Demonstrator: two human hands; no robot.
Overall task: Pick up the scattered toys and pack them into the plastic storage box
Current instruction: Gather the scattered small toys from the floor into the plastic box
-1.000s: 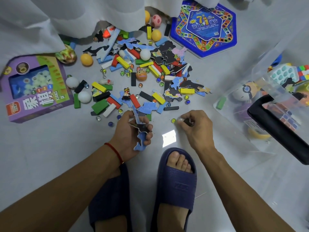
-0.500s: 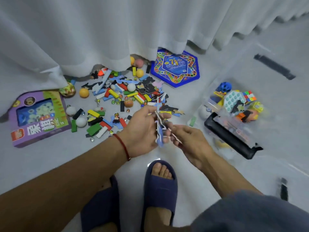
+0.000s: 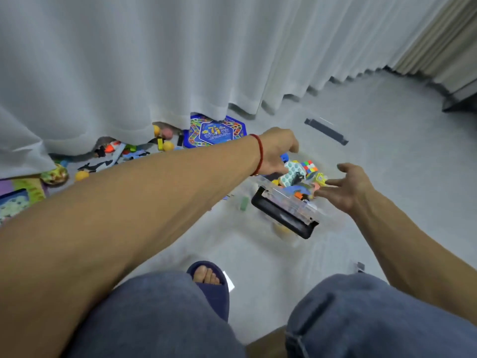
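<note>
The clear plastic storage box (image 3: 307, 210), with a black handle (image 3: 284, 218) on its near end, stands on the floor at centre right. Inside lie a dotted white-green toy (image 3: 291, 173), a colour cube (image 3: 309, 166) and blue puzzle pieces (image 3: 296, 189). My left hand (image 3: 278, 151) reaches across over the box's far side, fingers hanging down, nothing seen in them. My right hand (image 3: 346, 188) hovers at the box's right edge with fingers spread and empty. Scattered toys (image 3: 116, 153) lie at the left by the curtain, partly hidden behind my left forearm.
A white curtain (image 3: 154, 73) hangs over the back of the toy pile. A blue hexagonal game board (image 3: 214, 133) lies behind the box, a purple game box (image 3: 15, 200) at far left. A dark strip (image 3: 326, 131) lies on the floor beyond. My knees and slippered foot (image 3: 209, 280) fill the bottom.
Both hands have swung right from in front of the toy pile to over the storage box. The puzzle pieces they held are out of my hands; blue pieces now lie in the box.
</note>
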